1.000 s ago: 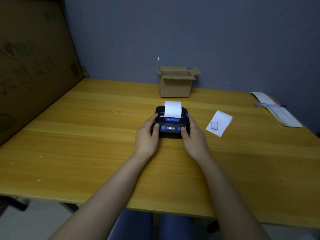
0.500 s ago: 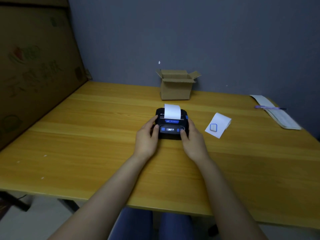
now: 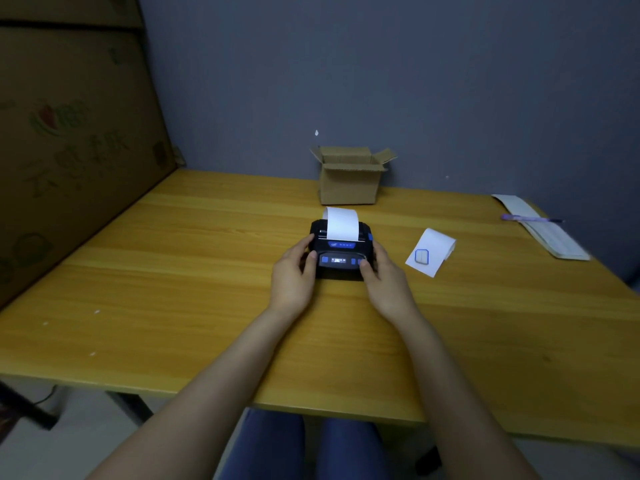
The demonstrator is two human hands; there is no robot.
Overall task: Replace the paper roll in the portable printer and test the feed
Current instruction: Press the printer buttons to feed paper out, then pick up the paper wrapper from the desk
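A small black portable printer (image 3: 341,252) with blue buttons and a lit display sits on the wooden table (image 3: 173,271). A strip of white paper (image 3: 341,227) stands up out of its slot. My left hand (image 3: 293,275) grips the printer's left side, thumb on its front left corner. My right hand (image 3: 384,278) holds the right side, with the thumb resting on the front panel near the right blue button. To the right of the printer lies a torn piece of white paper (image 3: 433,251) with a blue-outlined label on it.
An open cardboard box (image 3: 349,178) stands behind the printer near the wall. A long paper strip (image 3: 543,230) and a purple pen (image 3: 530,219) lie at the far right. A large cardboard sheet (image 3: 69,143) leans along the left side.
The camera view tilted up slightly, so the scene sits lower in the frame. Both hands stay on the printer; the paper strip looks about the same length.
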